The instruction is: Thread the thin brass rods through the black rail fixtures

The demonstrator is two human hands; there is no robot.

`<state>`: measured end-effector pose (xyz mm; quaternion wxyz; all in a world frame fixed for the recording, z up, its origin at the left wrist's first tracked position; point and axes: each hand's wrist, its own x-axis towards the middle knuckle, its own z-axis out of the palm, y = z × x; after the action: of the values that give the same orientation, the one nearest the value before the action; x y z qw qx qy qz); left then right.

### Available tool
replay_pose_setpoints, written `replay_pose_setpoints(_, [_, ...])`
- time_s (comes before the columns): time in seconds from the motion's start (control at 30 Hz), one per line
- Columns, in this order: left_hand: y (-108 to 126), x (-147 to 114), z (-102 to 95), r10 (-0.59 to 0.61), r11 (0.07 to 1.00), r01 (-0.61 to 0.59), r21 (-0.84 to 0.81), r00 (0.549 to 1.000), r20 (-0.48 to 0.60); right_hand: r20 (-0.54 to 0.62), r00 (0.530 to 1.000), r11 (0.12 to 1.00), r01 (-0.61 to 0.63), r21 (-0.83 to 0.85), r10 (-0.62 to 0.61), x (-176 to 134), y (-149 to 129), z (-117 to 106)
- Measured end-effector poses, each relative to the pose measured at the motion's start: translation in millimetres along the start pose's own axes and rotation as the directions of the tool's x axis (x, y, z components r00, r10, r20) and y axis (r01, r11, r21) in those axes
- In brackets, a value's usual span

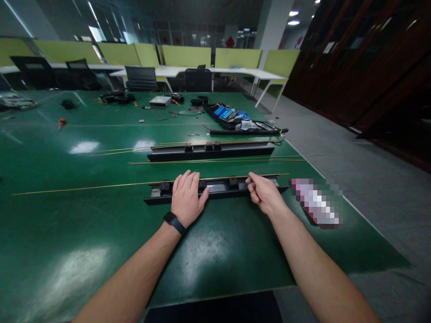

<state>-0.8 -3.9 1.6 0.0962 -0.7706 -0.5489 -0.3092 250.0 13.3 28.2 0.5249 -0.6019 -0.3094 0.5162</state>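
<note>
1. The right hand (266,194) is narrow, its fingers curled; thumb and forefinger appear to pinch a thin golden rod (84,187).
2. The left hand (186,199) is spread flat, palm down, over the near black rail (224,196), fingertips at its far edge.
3. The rod lies along this far edge and passes beyond both rail ends; the rail rests on the green table (134,233).
4. I judge the step is fitting the rod along the rail; the next move calls for steady left pressure and careful right-hand guiding.
5. Beyond lies another rail (208,154).

Head view looks down across the table (87,215)
</note>
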Motion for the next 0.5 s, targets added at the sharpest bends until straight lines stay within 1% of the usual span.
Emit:
replay_pose_setpoints(0.13, [-0.4, -0.2, 0.4, 0.005, 1.0, -0.005, 0.007, 1.0, 0.001, -0.037, 0.998, 0.998, -0.043, 0.04, 0.045, 1.0, -2.4, 0.8])
replay_pose_setpoints(0.2, [-0.3, -0.4, 0.3, 0.005, 1.0, -0.005, 0.004, 1.0, -0.002, -0.047, 0.998, 0.998, -0.043, 0.052, 0.045, 0.4, -3.2, 1.2])
replay_pose_setpoints(0.4, [-0.5, -0.5, 0.8, -0.001, 1.0, 0.001, -0.003, 1.0, -0.009, 0.025, 1.0, 1.0, 0.003, 0.01, -0.004, -1.2, -1.2, 0.0])
replay_pose_setpoints(0.5, [-0.9, -0.5, 1.2, 0.007, 1.0, -0.007, 0.002, 1.0, -0.01, 0.021, 1.0, 1.0, 0.01, -0.004, -0.01, 0.0, -0.8, -0.1])
